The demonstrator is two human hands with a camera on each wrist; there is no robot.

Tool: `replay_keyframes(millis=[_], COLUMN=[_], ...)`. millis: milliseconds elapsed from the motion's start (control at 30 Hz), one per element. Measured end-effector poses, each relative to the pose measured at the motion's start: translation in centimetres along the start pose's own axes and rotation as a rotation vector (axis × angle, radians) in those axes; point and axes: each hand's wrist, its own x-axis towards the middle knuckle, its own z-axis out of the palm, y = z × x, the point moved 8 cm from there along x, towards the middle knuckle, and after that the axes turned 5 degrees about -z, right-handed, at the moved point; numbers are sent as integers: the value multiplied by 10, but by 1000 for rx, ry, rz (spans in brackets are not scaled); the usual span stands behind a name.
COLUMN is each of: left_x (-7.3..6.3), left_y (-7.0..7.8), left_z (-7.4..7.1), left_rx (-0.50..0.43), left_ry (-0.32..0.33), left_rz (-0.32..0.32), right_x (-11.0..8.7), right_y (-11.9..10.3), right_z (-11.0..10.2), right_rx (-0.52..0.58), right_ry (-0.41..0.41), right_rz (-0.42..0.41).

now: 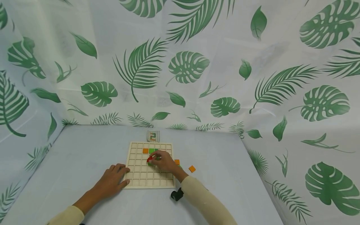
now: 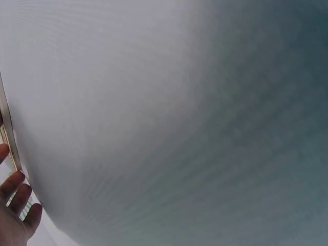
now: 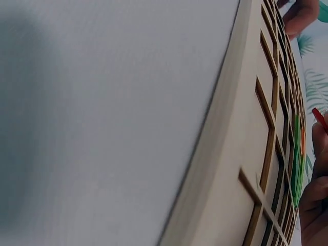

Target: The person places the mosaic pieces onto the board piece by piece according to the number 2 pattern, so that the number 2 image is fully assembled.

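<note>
A square wooden grid board (image 1: 136,175) lies on the table. My right hand (image 1: 163,162) is over its middle, pinching a red tile (image 1: 149,159) between thumb and fingers; in the right wrist view the red tile (image 3: 320,118) shows at the fingertips. Beneath that hand a green tile (image 1: 150,163) is partly covered. In an upper row sit an orange tile (image 1: 145,151) and a green tile (image 1: 152,150), with a darker green one partly behind the fingers. My left hand (image 1: 113,178) rests at the board's left edge, fingers extended, thumb on the near part of that edge.
To the right of the board lie a loose orange tile (image 1: 192,168) and another orange tile (image 1: 177,162), near a green one partly behind the right wrist. A small printed card (image 1: 153,136) lies beyond the far edge. A black object (image 1: 177,195) is beside the right sleeve.
</note>
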Motion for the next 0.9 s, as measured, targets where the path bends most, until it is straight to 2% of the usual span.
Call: replay_keyframes(millis=[233, 367, 633, 900], left_x=[-1, -1, 0, 1], left_y=[1, 2, 0, -1], left_z=[-1, -1, 0, 1], left_rx=[1, 0, -2, -3], left_ry=[11, 16, -3, 2], left_rz=[11, 17, -2, 10], right_x=[7, 6, 8, 11], right_y=[6, 3, -6, -11], right_z=[13, 17, 21, 21], right_rx=[-62, -105, -185, -298], right_ry=[15, 17, 1, -8], right_rz=[15, 22, -10, -39])
